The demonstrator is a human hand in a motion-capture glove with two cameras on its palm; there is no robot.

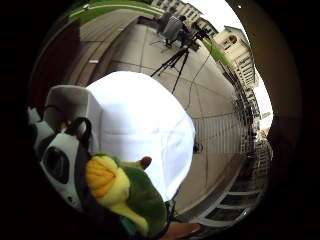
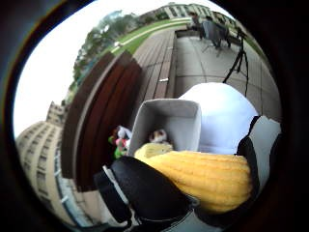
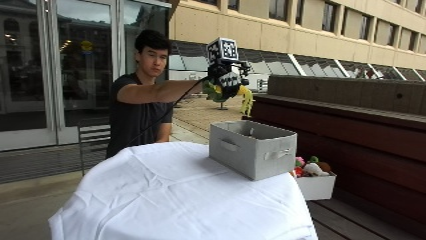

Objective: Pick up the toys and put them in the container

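Observation:
My gloved right hand (image 3: 225, 80) is raised well above the table and grips a plush corn toy (image 3: 245, 98), yellow with green leaves, which hangs down from the fingers. The grey fabric container (image 3: 253, 148) stands on the white tablecloth (image 3: 166, 190) at the table's far right edge, below and a little right of the hand. In the thumb side palm view the yellow corn (image 2: 212, 174) fills the space close to the palm, and the open container (image 2: 169, 123) shows a small toy (image 2: 157, 136) inside. The little finger side view shows the corn's green leaves (image 1: 142, 192) over the tablecloth (image 1: 140, 125).
A white box of several soft toys (image 3: 311, 176) sits on the wooden bench behind the table, beside the container. A dark wooden wall (image 3: 346, 125) runs along the right. A metal chair (image 3: 93, 140) stands behind the table. A tripod (image 1: 175, 60) stands on the paved terrace.

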